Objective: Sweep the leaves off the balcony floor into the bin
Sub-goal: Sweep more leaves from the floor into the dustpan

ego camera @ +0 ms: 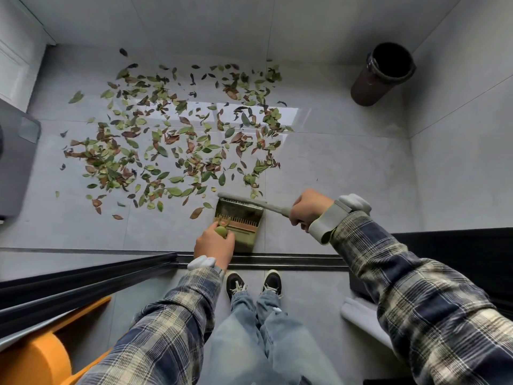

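Down on the grey tiled balcony floor (333,168), a person in a plaid shirt stands at the doorway with 2 tools. The left hand (215,244) is curled tight around the green knob handle of an olive dustpan (240,218). The pan is held low with its mouth turned away from the person; whether its lip touches the tiles cannot be told. The right hand (311,208) is clenched around the grey handle of a brush (249,202), whose head lies across the far lip of the dustpan. Green and brown leaves (172,134) lie scattered over the floor beyond the dustpan and to its left, the nearest just beside its far left corner. A dark round bin (381,73), open at the top, stands well beyond the dustpan to the right, near the wall corner and apart from the leaves. Directly behind the dustpan runs a black door track (277,261), and behind that are the person's 2 dark shoes (235,283). An orange stool (36,354) shows behind the dustpan, far to its left.
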Demonstrator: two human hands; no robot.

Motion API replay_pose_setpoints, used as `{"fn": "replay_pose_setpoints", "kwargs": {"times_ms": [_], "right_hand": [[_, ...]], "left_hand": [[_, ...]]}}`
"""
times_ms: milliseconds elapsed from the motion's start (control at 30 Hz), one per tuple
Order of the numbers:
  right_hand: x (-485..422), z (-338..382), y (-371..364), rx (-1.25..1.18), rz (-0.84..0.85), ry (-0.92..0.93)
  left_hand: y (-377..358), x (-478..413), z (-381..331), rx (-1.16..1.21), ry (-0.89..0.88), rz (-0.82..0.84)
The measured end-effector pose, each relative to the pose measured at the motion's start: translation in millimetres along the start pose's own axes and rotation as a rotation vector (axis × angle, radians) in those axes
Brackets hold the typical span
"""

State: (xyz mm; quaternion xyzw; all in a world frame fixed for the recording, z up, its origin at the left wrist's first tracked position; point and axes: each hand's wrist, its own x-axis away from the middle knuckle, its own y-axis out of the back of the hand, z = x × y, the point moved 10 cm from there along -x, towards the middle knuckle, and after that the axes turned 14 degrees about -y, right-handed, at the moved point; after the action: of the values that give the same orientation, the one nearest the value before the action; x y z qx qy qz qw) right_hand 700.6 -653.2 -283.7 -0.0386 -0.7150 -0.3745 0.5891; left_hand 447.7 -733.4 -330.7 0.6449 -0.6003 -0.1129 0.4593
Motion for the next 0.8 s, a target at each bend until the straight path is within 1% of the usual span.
{"fn": "replay_pose_setpoints", "kwargs": {"times_ms": [267, 400, 467, 633, 733, 800], "right_hand": [[-14, 11, -10, -0.118, -0.091, 0.019], [-25, 14, -27, -0.153, -0.075, 0.012], [-31, 12, -34, -0.131, -0.059, -0.004], [-38, 0, -48, -0.013, 0.044, -0.046], [-18, 0, -37, 0.045, 0.066, -0.054], [-6, 5, -21, 0.054, 0.053, -0.045]], "left_hand": [[1, -1, 0, -0.005, -0.014, -0.015], [1, -1, -1, -0.005, -0.012, -0.014], [1, -2, -1, -0.005, -0.011, -0.011], [0, -3, 0, -0.009, -0.012, -0.009], [-1, -3, -1, -0.018, -0.014, -0.01], [-1, -3, -2, -0.013, -0.01, -0.011]]}}
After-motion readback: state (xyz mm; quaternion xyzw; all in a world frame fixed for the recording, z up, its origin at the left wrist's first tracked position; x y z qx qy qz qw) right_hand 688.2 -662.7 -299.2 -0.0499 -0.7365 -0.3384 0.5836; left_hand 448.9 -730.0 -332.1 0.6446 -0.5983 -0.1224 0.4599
